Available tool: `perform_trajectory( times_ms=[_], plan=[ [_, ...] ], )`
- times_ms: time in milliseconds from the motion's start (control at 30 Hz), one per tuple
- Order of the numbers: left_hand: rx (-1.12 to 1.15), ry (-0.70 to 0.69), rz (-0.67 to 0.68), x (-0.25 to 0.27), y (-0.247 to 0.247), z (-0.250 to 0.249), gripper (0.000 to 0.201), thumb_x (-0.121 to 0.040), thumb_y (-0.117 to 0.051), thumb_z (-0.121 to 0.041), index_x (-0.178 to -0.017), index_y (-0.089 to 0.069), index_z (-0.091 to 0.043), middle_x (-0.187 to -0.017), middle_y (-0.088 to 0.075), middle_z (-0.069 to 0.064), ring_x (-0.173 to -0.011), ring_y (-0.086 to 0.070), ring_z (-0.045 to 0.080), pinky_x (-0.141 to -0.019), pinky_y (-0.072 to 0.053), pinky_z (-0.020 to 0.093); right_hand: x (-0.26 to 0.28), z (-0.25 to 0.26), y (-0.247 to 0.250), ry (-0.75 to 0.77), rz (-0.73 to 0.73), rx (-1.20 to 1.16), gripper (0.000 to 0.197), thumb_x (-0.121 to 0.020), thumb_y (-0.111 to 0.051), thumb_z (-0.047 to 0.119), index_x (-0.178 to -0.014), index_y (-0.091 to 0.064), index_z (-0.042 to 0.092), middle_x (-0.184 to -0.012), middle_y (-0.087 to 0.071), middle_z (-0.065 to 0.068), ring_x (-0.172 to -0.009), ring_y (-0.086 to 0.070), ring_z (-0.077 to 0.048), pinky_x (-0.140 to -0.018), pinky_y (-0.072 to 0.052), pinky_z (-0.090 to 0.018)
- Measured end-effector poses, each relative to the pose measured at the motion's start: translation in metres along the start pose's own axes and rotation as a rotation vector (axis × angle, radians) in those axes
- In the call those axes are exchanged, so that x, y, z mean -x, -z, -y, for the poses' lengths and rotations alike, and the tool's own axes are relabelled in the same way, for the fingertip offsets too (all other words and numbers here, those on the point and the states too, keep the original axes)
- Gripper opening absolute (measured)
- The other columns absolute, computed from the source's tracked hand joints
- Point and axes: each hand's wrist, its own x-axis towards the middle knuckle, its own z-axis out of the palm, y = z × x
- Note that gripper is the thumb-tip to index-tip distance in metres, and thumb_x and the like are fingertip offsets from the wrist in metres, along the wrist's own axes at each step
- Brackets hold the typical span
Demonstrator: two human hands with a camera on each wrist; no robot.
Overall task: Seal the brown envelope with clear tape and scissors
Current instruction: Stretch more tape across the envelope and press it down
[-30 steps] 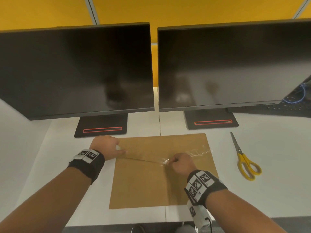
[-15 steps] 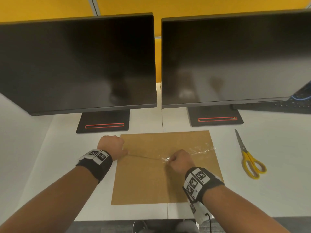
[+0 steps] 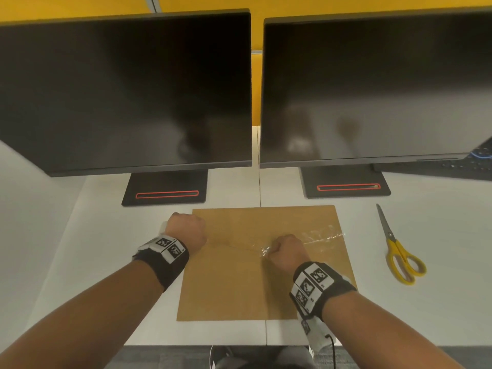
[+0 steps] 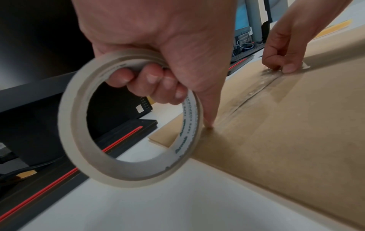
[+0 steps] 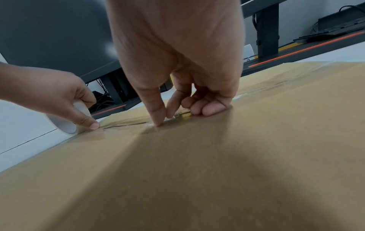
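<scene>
Left hand has its fingers hooked through the pale cardboard-cored roll of clear tape, thumb tip pressed down on the flat brown paper envelope at its left edge. Right hand is curled, thumb and forefinger pinching or pressing the clear tape strip where it crosses the flap seam near the envelope's middle; I can't tell which.

Compared with a second ago, hardly anything has moved. The view shifted a little, but both hands sit at the same spots on the envelope, with the strip stretched between them. So I'd guess this is the smoothing-down stage: tape is stuck on the envelope's right half, the left half is still being pressed, and nothing has been cut.

Pose-wise, both forearms come in from the near edge of the envelope, wrists bent down, knuckles up. The yellow-handled metal scissors lie untouched on the white desk right of the envelope. Beyond the envelope's far edge stand two dark monitors.
</scene>
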Motion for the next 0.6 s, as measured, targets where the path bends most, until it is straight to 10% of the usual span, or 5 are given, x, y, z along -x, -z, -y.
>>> perform_trajectory(
  times_ms=[367, 600],
  plan=[
    [0.025, 0.021, -0.014, 0.002, -0.001, -0.005, 0.027, -0.096, -0.041, -0.031, -0.112, -0.059, -0.018, -0.112, -0.065, 0.0, -0.102, -0.062, 0.019, -0.089, -0.039, 0.032, 0.011, 0.005, 0.003, 0.056, -0.044, 0.059, 0.021, -0.074, -0.046, 0.005, -0.069, -0.05, 0.025, -0.095, -0.056, -0.004, -0.089, -0.058, -0.025, -0.079, -0.052, -0.034],
    [0.033, 0.032, -0.021, 0.003, -0.001, -0.005, 0.025, -0.095, -0.043, -0.03, -0.108, -0.061, -0.018, -0.11, -0.066, 0.0, -0.101, -0.063, 0.019, -0.087, -0.039, 0.032, 0.013, 0.006, -0.01, 0.35, -0.025, 0.371, 0.039, -0.088, -0.048, -0.001, -0.122, -0.061, 0.014, -0.123, -0.052, -0.006, -0.111, -0.05, -0.025, -0.093, -0.042, -0.031]
  ],
)
